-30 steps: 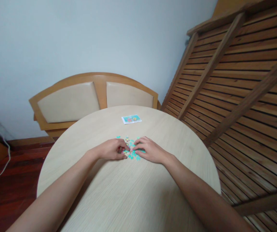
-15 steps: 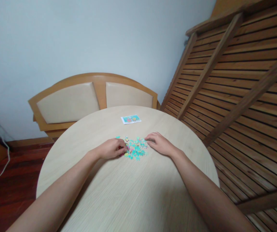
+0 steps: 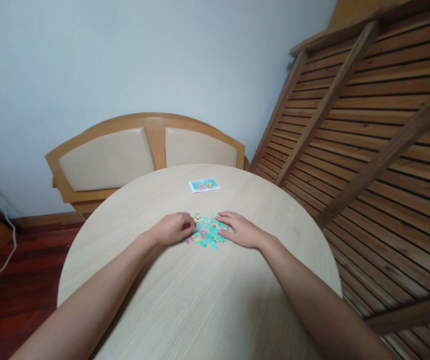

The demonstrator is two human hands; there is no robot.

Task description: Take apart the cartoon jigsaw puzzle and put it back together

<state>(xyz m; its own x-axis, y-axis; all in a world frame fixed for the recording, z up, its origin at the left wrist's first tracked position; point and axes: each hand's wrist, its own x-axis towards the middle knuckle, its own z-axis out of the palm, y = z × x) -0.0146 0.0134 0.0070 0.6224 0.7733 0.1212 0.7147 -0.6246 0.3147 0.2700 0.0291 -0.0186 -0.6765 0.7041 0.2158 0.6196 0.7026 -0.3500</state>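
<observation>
A loose heap of small jigsaw puzzle pieces [image 3: 208, 232], mostly turquoise with some pink and yellow ones, lies on the round table. My left hand [image 3: 173, 228] is at the heap's left edge with its fingers curled in toward the thumb. Whatever those fingertips hold, if anything, is hidden. From the right, my right hand [image 3: 240, 229] reaches over the heap's edge, fingers stretched and thumb apart, touching pieces there. Beyond the heap lies a picture card [image 3: 204, 185] with a turquoise background and pink and yellow cartoon figures.
The pale wood-grain table [image 3: 185, 295] has a curved edge. Behind it stands a wooden headboard [image 3: 155, 145] with cream padded panels, near the wall. A large slatted wooden frame [image 3: 350, 150] leans at the right. A white cable [image 3: 11, 250] hangs at the left.
My right hand has moved left onto the heap, its fingers now spread over the pieces. My left hand has shifted slightly left, showing more pink and yellow pieces.
</observation>
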